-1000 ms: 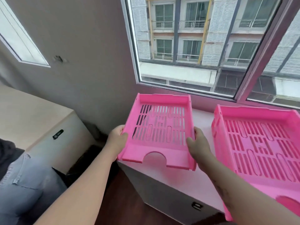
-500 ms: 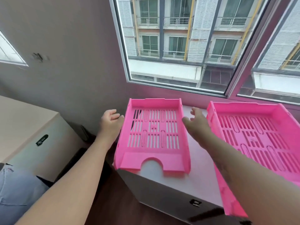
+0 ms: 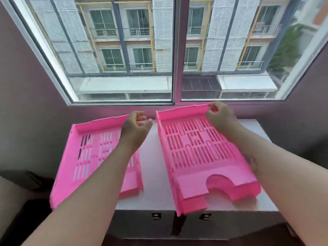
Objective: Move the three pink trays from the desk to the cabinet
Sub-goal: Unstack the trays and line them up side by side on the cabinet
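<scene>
Two pink slotted trays lie side by side on the white cabinet top under the window. The left tray hangs slightly over the cabinet's left side. The right tray juts past the front edge with its notched end towards me. My left hand hovers over the left tray's back right corner, fingers loosely curled with nothing in them. My right hand is at the back of the right tray, fingertips pinched on its rear rim. A third tray is not in view.
A large window runs right behind the trays, its sill close to their back rims. The cabinet front shows two small dark latches. Grey walls close in on both sides, with dark floor at the lower left.
The view has swung right and centred on both trays. Both hands left the left tray's sides and moved back; my right hand now pinches the right tray's rear rim.
</scene>
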Demonstrator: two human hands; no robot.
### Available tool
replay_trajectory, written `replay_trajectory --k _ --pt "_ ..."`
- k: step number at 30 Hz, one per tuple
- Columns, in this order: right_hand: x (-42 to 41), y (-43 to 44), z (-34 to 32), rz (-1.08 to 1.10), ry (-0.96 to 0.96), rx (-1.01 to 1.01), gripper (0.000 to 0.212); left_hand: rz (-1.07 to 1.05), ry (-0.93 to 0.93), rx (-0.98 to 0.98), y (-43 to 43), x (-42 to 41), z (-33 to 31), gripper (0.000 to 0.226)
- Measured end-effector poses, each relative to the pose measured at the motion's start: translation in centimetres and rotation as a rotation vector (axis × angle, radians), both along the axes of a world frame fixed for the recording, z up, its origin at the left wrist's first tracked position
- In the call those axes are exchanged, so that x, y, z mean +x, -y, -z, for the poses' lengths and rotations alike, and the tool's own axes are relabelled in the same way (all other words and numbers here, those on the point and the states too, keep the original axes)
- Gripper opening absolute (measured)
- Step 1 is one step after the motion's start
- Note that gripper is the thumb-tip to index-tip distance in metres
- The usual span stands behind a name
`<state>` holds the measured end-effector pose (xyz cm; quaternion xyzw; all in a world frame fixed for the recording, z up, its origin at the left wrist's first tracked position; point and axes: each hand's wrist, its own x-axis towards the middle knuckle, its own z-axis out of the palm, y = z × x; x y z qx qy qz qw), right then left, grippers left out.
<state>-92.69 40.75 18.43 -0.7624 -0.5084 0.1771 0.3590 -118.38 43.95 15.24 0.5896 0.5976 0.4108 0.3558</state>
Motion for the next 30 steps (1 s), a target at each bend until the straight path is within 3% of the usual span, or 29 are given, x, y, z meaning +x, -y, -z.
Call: replay_trajectory --k 4,7,8,10,12,17,22,26,30 --pt "5.6 2.6 1.0 0.075 0.042 -0.108 0.037 0.041 -0.076 -0.095 1.9 4.6 1.1 0.046" --pt "7.8 4.7 3.9 0.018 0.14 -0.347 0.046 0.033 -0.1 -0.336 3.6 5.7 3.6 0.061" --pt "8.1 5.2 4.8 -0.023 0.158 -0.414 0.044 0.04 -0.091 -0.431 4.0 5.8 4.5 0.06" --pt "8.5 6.0 6.3 -0.076 0.145 -0.468 0.031 0.068 -0.056 -0.509 4.7 6.1 5.4 0.036" --pt "8.7 5.9 6.8 -0.081 0.111 -0.463 0.022 0.051 -0.066 -0.465 4.6 6.3 5.8 0.019" --pt "6.7 5.5 7.3 -0.043 -0.025 -0.382 0.022 0.019 -0.176 -0.355 2.5 5.3 5.5 0.033" --pt "3.1 5.0 8.2 0.024 -0.15 -0.307 0.026 0.01 -0.281 -0.267 0.0 2.5 5.5 0.029" --pt "2.7 4.5 7.2 0.041 -0.106 -0.32 0.029 0.072 -0.385 -0.215 -1.5 1.8 3.8 0.026" --pt "4.4 4.4 4.0 0.072 -0.069 -0.253 0.032 0.14 -0.361 -0.158 -3.4 2.9 0.4 0.034"
